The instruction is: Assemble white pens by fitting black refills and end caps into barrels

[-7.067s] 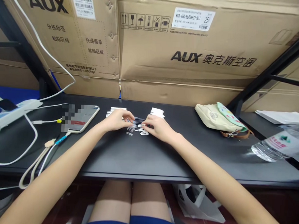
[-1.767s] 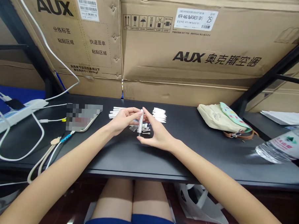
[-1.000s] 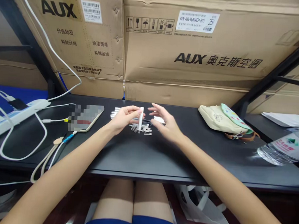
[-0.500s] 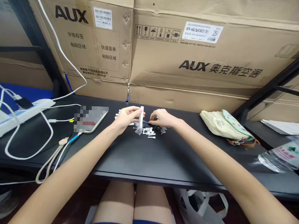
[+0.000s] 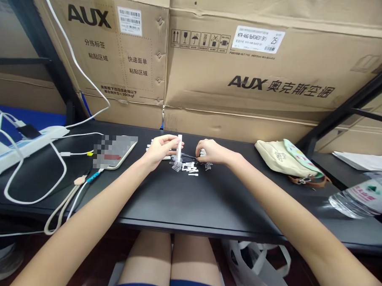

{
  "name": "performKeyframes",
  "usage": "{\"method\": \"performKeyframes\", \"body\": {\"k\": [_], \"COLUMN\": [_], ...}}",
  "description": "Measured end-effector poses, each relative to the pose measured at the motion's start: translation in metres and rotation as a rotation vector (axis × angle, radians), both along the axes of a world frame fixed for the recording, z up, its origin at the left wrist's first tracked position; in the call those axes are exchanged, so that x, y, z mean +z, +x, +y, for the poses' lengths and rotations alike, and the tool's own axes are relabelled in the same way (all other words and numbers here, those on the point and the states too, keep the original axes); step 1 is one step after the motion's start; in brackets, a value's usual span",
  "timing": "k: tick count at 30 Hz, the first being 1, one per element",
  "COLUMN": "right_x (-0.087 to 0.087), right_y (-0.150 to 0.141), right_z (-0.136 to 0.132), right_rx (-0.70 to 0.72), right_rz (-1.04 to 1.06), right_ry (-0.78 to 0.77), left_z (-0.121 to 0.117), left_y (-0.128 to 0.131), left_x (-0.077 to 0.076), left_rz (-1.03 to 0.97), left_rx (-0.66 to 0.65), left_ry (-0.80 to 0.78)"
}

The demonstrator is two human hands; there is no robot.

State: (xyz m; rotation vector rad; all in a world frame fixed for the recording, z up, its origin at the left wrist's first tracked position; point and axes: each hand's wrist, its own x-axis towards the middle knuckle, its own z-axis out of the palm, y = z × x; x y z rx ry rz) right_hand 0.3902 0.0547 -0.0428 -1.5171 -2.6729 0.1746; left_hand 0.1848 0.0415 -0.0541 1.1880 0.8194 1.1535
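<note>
A slim white tube stands upright between the thumb and fingers of my left hand. Just right of it my right hand bends over the desk, its fingers curled downward together. Something small and white shows by those fingers; whether it is held is hard to see. Thin dark rods lie between the hands, partly under the right fingertips. In front of them are short white pieces and clear plastic pieces. More white tubes lie behind my left hand, mostly covered by it.
On the left are a phone, cables and a white power strip. A cream pouch and a water bottle lie on the right. Large cardboard boxes stand behind the black desk.
My right hand has shifted slightly right over the small parts, and a white bit now shows by its fingers. My left hand still holds the white tube, almost unmoved.
</note>
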Motion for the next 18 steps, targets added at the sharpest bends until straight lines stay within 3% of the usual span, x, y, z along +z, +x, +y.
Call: {"method": "performKeyframes", "body": {"k": [10, 18], "right_x": [-0.003, -0.004], "right_y": [0.010, 0.005], "right_z": [0.005, 0.000], "right_rx": [0.087, 0.081], "right_rz": [-0.048, -0.077], "right_ry": [0.088, 0.070], "left_z": [0.000, 0.000], "left_y": [-0.001, -0.001], "left_x": [0.000, -0.001], "left_rz": [0.006, 0.011], "left_rx": [0.005, 0.000], "left_ry": [0.011, 0.015]}}
